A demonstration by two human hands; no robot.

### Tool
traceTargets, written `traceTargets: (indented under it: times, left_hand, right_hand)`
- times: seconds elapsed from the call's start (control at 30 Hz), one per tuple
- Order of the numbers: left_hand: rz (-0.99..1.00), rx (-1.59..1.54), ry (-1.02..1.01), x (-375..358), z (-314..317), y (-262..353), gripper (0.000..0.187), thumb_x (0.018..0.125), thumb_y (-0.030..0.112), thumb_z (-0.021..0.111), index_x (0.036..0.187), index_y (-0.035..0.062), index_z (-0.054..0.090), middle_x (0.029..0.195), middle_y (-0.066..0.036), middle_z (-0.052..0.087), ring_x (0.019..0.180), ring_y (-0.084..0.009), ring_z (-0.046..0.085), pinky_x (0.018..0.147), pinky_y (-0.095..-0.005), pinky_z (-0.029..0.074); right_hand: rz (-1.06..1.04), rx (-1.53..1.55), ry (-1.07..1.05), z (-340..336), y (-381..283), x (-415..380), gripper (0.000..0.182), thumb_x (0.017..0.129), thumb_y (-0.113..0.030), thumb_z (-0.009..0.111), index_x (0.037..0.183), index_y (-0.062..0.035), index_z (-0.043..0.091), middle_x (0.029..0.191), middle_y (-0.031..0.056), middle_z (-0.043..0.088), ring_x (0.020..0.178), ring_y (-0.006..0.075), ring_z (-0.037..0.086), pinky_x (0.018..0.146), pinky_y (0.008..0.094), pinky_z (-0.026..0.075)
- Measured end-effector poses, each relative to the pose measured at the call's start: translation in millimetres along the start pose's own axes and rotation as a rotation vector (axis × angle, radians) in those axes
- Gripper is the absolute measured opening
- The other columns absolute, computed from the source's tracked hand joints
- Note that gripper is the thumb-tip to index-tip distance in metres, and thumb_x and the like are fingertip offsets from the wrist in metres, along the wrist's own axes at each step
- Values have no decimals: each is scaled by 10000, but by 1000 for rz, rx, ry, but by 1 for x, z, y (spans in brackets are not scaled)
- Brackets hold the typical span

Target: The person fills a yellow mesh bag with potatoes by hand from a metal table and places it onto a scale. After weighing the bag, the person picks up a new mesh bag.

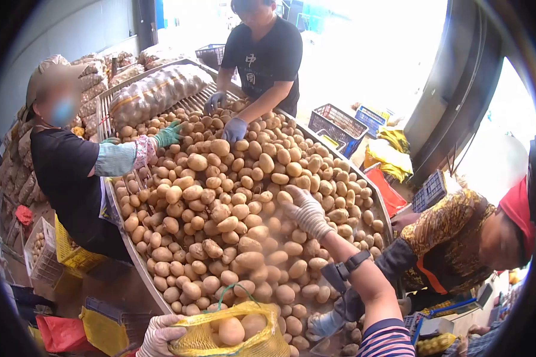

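Note:
My left hand [161, 335], in a pale glove, grips the rim of a yellow mesh bag [262, 331] at the bottom edge. Inside the bag's open mouth sit a few large potatoes [231, 331], and a green drawstring [223, 293] loops above it. My right hand [308, 215], also gloved and with a dark watch on the wrist, reaches over the heap. Its thumb and fingers are around a potato [284, 197] on top of the pile. Brown potatoes [214, 214] of mixed sizes cover the slatted metal table.
A person [262, 59] at the far side and another [71, 160] at left have gloved hands in the pile. A third [452, 244] leans in from the right. A full sack [158, 98] lies on the table [140, 262]. Crates [336, 128] stand around it.

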State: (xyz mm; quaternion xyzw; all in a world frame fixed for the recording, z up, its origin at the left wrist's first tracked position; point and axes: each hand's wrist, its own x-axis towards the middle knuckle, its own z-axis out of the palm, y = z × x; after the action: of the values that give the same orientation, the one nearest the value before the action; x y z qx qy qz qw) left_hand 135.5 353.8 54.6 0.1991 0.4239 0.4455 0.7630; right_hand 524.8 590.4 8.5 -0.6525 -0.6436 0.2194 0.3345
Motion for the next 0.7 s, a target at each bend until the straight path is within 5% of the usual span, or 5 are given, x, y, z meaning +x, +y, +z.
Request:
traceTargets:
  times: [0.13, 0.27, 0.43, 0.53, 0.7]
  left_hand:
    - [-13, 118, 76, 15, 5, 10, 277, 753, 16, 646, 1017, -65, 644, 628, 6, 579, 424, -24, 383, 404, -160, 261]
    - [8, 135, -10, 29, -12, 6, 284, 724, 55, 692, 970, -84, 659, 653, -57, 625, 425, -60, 447, 396, -187, 315]
    - [9, 216, 43, 32, -17, 6, 335, 695, 91, 722, 971, -87, 658, 688, -72, 648, 457, -68, 486, 421, -185, 355]
    - [8, 235, 55, 29, -11, 8, 318, 695, 81, 701, 968, -76, 660, 678, -58, 640, 462, -60, 479, 422, -182, 347]
    - [43, 210, 131, 17, 14, 4, 298, 751, 57, 634, 1029, -52, 640, 801, -14, 646, 622, -54, 543, 560, -163, 419]
  right_hand:
    - [277, -465, 121, -14, 71, 97, 739, 739, -478, 714, 1334, -113, 470, 1335, 177, 475, 1236, 358, 446, 1052, 424, 357]
    - [-2, -573, 34, 11, 93, 157, 894, 704, -559, 712, 1428, -163, 368, 1453, 158, 366, 1356, 358, 303, 1117, 434, 265]
    - [43, -409, -17, 20, 105, 150, 668, 776, -515, 654, 1299, -123, 517, 1294, 155, 531, 1125, 341, 564, 912, 405, 474]
    - [32, -516, -114, 13, 81, 112, 581, 784, -481, 653, 1240, -135, 551, 1198, 150, 588, 1042, 348, 600, 868, 417, 486]
    - [-147, -503, 120, 32, 75, 17, 601, 746, -414, 724, 1247, -138, 536, 1023, 158, 634, 972, 362, 618, 836, 431, 502]
